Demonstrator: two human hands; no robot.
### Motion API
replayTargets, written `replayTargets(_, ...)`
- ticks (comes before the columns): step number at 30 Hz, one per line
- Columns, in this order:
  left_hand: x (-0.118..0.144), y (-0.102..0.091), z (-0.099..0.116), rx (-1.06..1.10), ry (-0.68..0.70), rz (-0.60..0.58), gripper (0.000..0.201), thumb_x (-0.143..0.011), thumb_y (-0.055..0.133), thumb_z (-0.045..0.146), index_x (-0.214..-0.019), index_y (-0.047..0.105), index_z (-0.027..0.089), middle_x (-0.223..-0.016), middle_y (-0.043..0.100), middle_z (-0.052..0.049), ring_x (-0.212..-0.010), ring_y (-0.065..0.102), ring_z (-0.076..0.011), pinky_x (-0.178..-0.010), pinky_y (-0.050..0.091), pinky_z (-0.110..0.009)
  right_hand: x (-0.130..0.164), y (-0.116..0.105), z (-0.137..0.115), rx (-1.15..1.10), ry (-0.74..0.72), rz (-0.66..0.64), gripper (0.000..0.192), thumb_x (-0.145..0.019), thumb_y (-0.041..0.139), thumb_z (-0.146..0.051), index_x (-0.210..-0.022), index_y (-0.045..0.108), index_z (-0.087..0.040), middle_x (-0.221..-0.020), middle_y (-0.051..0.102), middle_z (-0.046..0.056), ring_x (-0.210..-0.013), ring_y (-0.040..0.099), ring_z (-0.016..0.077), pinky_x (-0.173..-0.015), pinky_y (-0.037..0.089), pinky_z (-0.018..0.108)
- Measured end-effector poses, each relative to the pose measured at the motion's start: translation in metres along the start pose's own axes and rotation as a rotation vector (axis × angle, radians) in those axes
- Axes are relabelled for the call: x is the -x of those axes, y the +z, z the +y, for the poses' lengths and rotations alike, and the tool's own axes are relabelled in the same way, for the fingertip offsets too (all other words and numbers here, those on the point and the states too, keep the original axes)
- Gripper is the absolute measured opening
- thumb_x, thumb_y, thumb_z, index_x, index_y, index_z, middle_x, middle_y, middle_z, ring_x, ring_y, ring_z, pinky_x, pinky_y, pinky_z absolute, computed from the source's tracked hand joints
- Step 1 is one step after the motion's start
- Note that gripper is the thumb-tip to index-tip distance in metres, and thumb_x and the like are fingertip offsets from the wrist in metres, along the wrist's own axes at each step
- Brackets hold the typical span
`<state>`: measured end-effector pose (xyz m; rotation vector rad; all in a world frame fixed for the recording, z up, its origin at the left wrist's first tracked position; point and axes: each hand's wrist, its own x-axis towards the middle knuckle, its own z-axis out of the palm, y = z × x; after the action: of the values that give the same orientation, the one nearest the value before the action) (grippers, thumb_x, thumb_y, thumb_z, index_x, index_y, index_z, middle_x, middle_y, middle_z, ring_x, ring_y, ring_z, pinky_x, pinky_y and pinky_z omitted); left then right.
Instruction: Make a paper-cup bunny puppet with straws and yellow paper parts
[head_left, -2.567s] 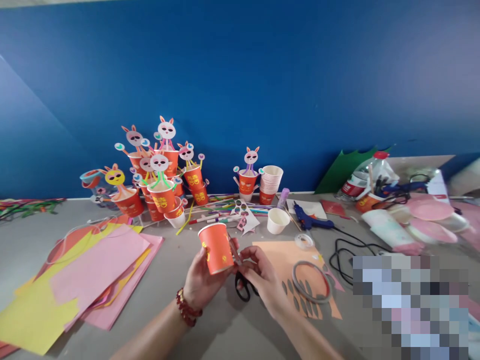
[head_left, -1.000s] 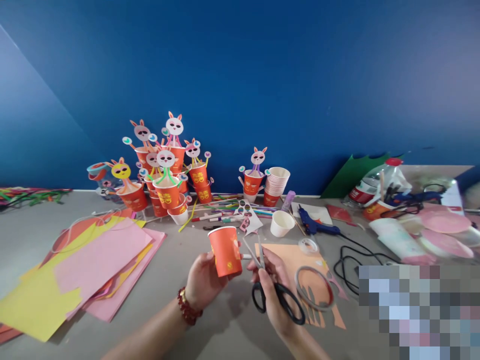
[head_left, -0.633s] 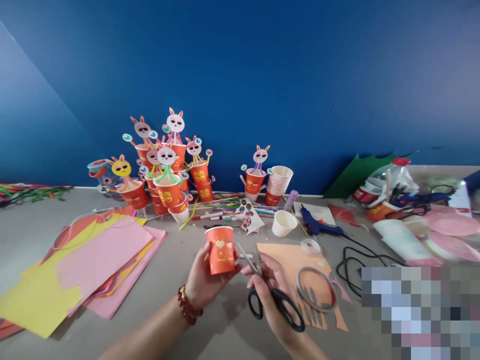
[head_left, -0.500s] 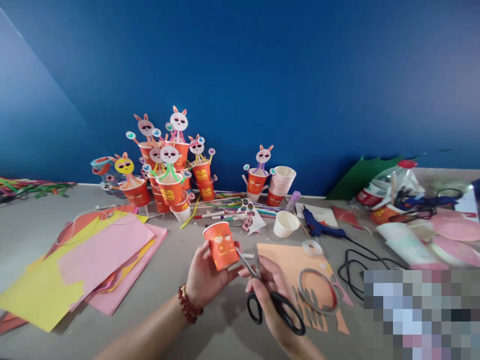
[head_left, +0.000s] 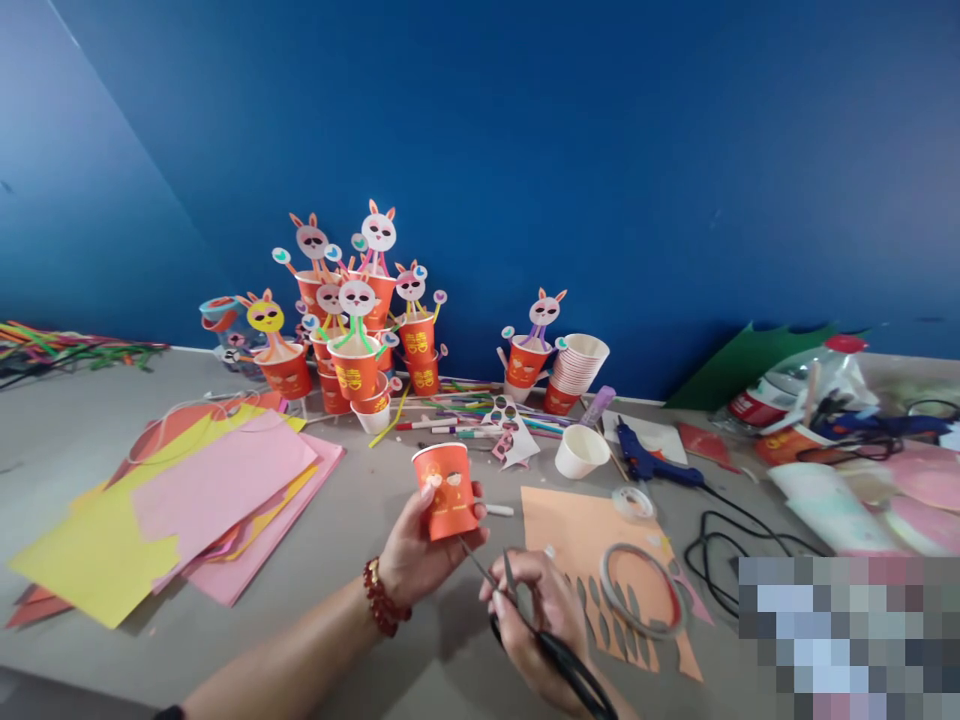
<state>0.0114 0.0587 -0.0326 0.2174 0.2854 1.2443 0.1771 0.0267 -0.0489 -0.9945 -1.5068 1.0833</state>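
Observation:
An orange-red paper cup [head_left: 446,495] with printed figures stands nearly upright in my left hand [head_left: 424,555], whose fingers wrap round its side and lower part. Black-handled scissors [head_left: 570,670] are gripped in my right hand [head_left: 544,620], around the blades' base. Their blades are parted, and one points up to the lower right of the cup, close to its base; I cannot tell if it touches. Behind the cup lies a white marker [head_left: 499,510]. Orange paper [head_left: 555,520] with cut-out slots lies to the right of my right hand.
Rabbit-faced cup figures [head_left: 356,350] stand at the back, beside a stack of cups [head_left: 579,365]. Coloured paper sheets [head_left: 225,470] lie left. On the right are a white cup [head_left: 582,452], a blue glue gun [head_left: 649,465] with its cord, tape rolls [head_left: 634,503] and a bottle [head_left: 772,390].
The scissors have shifted down and turned, their tip moving from the cup's right side to near its base. The cup stands straighter, and the camera view has shifted slightly.

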Motion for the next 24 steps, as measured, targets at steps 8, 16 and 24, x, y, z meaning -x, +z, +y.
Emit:
replayTargets(8,-0.001,-0.007,-0.001,-0.034,-0.058,0.007,0.044,-0.085,0.068,0.043,-0.111,0.065,0.007,-0.101,0.07,-0.012,-0.088,0.067,-0.0203,-0.077,0.057,-0.033,-0.006,0.006,-0.015,0.259,-0.206,0.019,0.013,-0.079,0.062,-0.015,-0.078,0.06,-0.028,-0.066,0.069,-0.002,-0.057,0.065,0.0192,-0.061,0.052,0.03)
replayTargets(16,-0.003,0.007,-0.002,0.081,-0.112,0.138,0.049,-0.092,0.054,0.049,-0.108,0.064,0.004,-0.093,0.07,-0.013,-0.086,0.069,-0.0207,-0.079,0.058,-0.032,-0.011,0.004,-0.021,0.253,-0.233,0.001,0.011,-0.086,0.055,-0.018,-0.085,0.062,-0.026,-0.066,0.069,-0.003,-0.057,0.066,0.0165,-0.059,0.052,0.024)
replayTargets(24,0.0,0.006,-0.003,0.187,-0.155,0.14,0.055,-0.093,0.048,0.054,-0.108,0.061,0.003,-0.094,0.068,-0.013,-0.087,0.068,-0.0189,-0.087,0.056,-0.031,-0.015,0.005,-0.016,0.311,-0.241,-0.058,0.012,-0.088,0.054,-0.017,-0.084,0.062,-0.024,-0.07,0.07,-0.001,-0.061,0.067,0.0147,-0.06,0.051,0.022)
